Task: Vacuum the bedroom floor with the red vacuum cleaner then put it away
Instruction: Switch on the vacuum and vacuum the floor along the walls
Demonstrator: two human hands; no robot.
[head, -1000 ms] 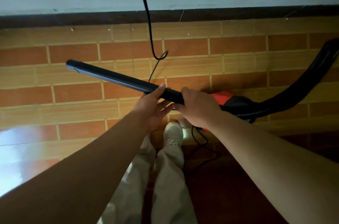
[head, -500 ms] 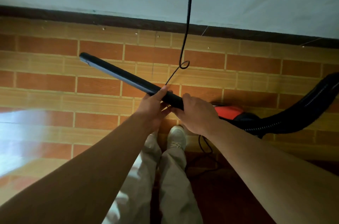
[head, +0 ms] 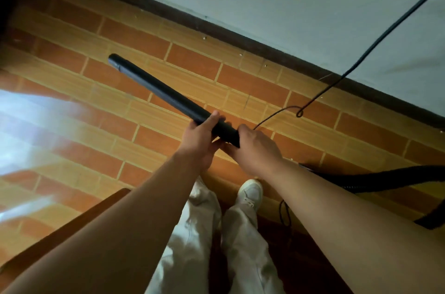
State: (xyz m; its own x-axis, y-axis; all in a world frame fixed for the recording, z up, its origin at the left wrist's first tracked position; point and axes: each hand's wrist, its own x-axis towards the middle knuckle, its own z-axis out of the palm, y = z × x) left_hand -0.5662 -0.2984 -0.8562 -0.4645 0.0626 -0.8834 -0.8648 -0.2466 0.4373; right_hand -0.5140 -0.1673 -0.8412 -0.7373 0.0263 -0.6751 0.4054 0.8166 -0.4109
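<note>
A long black vacuum tube [head: 166,93] slants up and to the left above the tiled floor, its open end at the upper left. My left hand [head: 201,137] grips the tube near its lower end, thumb on top. Just to the right, my right hand [head: 255,146] grips the tube's end. A black ribbed hose [head: 385,179] runs off to the right behind my right forearm. The red vacuum body is hidden in this view.
A black power cord [head: 361,57] hangs from the upper right along the pale wall and loops onto the brick-patterned floor [head: 120,105]. A dark skirting board [head: 216,31] lines the wall. My legs and a white shoe [head: 249,193] are below; a wooden edge [head: 79,221] sits lower left.
The view has tilted and swung, so the wall now runs diagonally. The red vacuum body has dropped out of sight behind my right arm. Both hands keep holding the tube.
</note>
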